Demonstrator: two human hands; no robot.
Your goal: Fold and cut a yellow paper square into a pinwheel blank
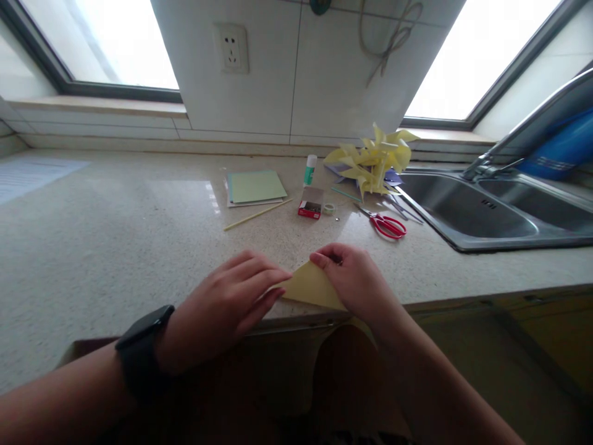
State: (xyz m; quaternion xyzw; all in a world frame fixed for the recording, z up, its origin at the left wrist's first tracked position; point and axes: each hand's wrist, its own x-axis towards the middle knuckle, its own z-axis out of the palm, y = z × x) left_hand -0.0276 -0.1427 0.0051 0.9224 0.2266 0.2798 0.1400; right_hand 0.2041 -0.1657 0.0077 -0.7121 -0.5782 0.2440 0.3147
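Observation:
A yellow sheet of paper (311,287), folded into a triangle, lies at the counter's front edge between my hands. My left hand (231,293), with a black watch (146,337) on its wrist, pinches the paper's left corner between thumb and fingers. On the other side, my right hand (354,278) grips the top and right part of the same paper, its fingers curled and partly hidden. Beyond my hands lie red-handled scissors (388,226), a small red box (311,204), a roll of tape (328,209) and a yellow stick (258,214).
A stack of coloured paper (257,186) and a glue stick (310,170) are farther back. Yellow paper pinwheels (373,161) are heaped near the metal sink (456,247) on the right. A printed sheet (39,173) lies far left.

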